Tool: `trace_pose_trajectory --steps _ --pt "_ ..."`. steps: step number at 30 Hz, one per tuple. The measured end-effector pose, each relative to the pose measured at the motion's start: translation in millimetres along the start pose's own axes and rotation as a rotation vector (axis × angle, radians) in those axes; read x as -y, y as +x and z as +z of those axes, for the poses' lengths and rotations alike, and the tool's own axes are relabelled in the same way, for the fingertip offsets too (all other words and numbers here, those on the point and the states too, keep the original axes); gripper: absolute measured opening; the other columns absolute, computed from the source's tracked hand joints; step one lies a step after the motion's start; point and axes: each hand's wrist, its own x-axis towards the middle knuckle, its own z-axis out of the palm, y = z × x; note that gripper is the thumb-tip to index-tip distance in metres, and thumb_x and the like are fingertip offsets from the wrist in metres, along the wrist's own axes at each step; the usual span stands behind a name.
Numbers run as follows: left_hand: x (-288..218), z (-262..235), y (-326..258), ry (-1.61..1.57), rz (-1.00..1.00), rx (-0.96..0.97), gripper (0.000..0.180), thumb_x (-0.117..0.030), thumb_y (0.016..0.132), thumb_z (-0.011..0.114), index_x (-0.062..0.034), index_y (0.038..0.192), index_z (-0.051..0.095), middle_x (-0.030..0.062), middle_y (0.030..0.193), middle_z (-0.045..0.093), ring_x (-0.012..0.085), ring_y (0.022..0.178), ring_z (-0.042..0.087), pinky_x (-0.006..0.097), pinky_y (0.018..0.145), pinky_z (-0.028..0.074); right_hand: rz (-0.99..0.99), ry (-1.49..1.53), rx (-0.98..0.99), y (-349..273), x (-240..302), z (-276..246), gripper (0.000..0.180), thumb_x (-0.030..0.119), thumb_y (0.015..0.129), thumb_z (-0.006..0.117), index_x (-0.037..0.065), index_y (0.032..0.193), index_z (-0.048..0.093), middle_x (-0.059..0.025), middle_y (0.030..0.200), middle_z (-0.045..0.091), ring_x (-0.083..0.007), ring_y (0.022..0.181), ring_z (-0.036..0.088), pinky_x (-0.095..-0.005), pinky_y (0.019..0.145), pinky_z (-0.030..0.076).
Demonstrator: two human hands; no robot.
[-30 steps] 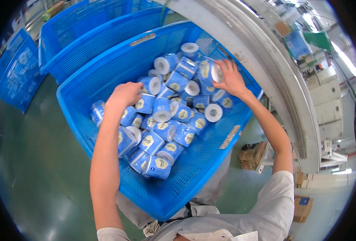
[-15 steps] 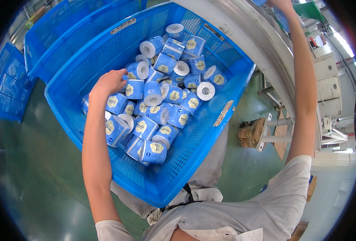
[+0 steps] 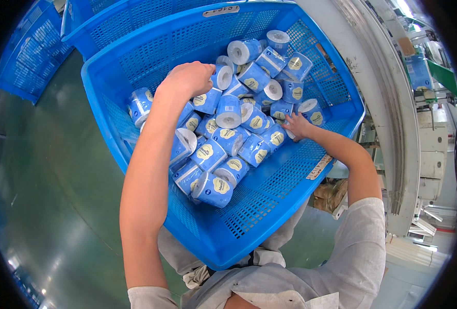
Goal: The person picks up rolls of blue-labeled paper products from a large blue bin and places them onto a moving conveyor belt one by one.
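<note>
Roughly thirty blue-wrapped paper rolls with oval yellow labels (image 3: 228,110) fill the blue perforated plastic crate (image 3: 269,206), one white rectangular tag on its right rim; the left hand (image 3: 187,80), fingers curled, grips a far-left roll; the right hand (image 3: 296,126), fingers spread, presses a right-side roll

My left hand (image 3: 187,80) rests curled on a heap of blue-wrapped tissue rolls (image 3: 228,134), each with a yellow oval label, tumbled at all angles inside the blue perforated plastic crate (image 3: 269,206). My right hand (image 3: 296,126) touches rolls at the heap's right edge.
</note>
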Motion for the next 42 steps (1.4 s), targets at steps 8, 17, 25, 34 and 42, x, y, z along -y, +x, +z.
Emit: trace_pose_trajectory --steps 8,17,25,34,42 --pt "2 6 6 0.043 0.040 -0.002 0.037 -0.012 0.085 0.055 -0.0138 0.121 0.065 0.0172 0.113 0.070 0.0356 0.106 0.067 0.047 0.090 0.054 0.338 0.558 -0.757 -74 -28 -156 0.086 0.042 0.069 0.083 0.015 0.141 0.045 -0.0204 0.136 0.048 -0.0416 0.125 0.048 -0.0532 0.103 0.042" --pt "0 6 11 -0.032 0.121 0.020 0.041 -0.012 0.085 0.056 -0.0134 0.125 0.063 0.0124 0.108 0.072 0.0325 0.100 0.068 0.042 0.090 0.054 0.790 0.486 -1.261 -385 -181 -308 0.076 0.041 0.085 0.071 0.001 0.145 0.046 -0.0251 0.141 0.053 -0.0346 0.131 0.050 -0.0379 0.111 0.038" --pt "-1 12 10 0.007 0.106 0.017 0.042 -0.014 0.087 0.057 -0.0131 0.129 0.060 0.0116 0.111 0.071 0.0328 0.099 0.068 0.042 0.089 0.054 0.956 0.373 -1.315 -337 -319 -274 0.074 0.057 0.086 0.063 -0.006 0.125 0.058 -0.0359 0.124 0.058 -0.0441 0.115 0.058 -0.0492 0.101 0.042" --pt "22 18 5 0.070 0.134 -0.050 0.039 -0.017 0.087 0.061 -0.0122 0.126 0.061 0.0123 0.110 0.071 0.0335 0.104 0.066 0.043 0.089 0.054 1.099 0.236 -1.344 -203 -283 -388 0.071 0.046 0.084 0.070 0.017 0.144 0.048 -0.0206 0.133 0.058 -0.0431 0.122 0.055 -0.0527 0.099 0.049" --pt "-1 15 17 0.038 0.131 -0.014 0.044 -0.017 0.088 0.061 -0.0111 0.131 0.057 0.0125 0.114 0.069 0.0327 0.108 0.065 0.044 0.092 0.053 1.040 -0.114 -1.725 -170 -292 -402 0.061 0.033 0.087 0.069 -0.002 0.134 0.053 -0.0217 0.119 0.065 -0.0388 0.109 0.064 -0.0471 0.091 0.053"
